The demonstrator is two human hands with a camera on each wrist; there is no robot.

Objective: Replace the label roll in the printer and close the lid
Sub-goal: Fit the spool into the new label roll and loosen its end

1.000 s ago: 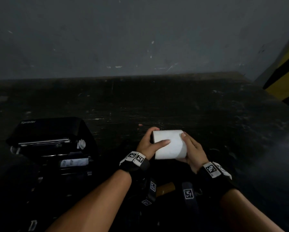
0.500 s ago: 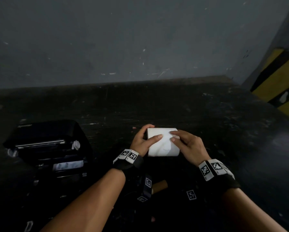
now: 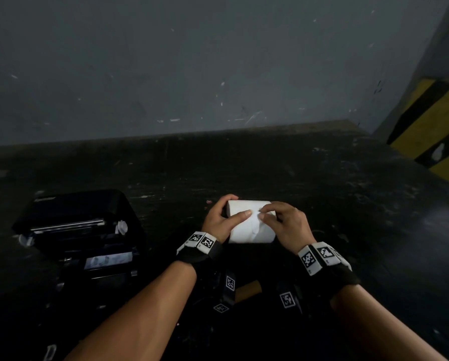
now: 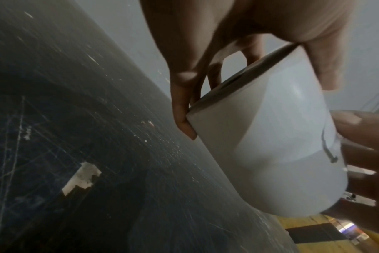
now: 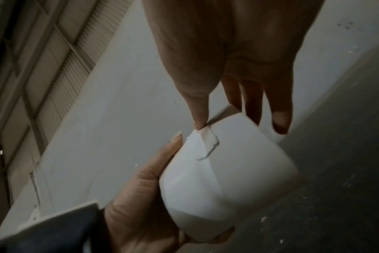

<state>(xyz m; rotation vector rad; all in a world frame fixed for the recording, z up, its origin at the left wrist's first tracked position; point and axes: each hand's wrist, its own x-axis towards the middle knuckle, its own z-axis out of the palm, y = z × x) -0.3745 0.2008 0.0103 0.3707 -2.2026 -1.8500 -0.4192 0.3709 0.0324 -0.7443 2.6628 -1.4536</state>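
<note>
The roll [image 3: 247, 225] sits at the centre of the frame, lifted above the dark table [image 3: 322, 194]. My left hand [image 3: 219, 221] wraps its fingers round the roll's left end, thumb laid across the front. My right hand [image 3: 287, 226] pinches the loose paper edge with thumb and forefinger. At the left of the frame stands the black printer [image 3: 80, 230], its lid [image 3: 77, 204] open.

Head: looks forward and down from above, printer [image 3: 77, 230] at 9 o'clock.
Left wrist: very close, facing along fingers [image 4: 182, 109].
Right wrist: equally close, opposite side.
Shared: label roll [image 3: 249, 225], dark table [image 3: 322, 194].
</note>
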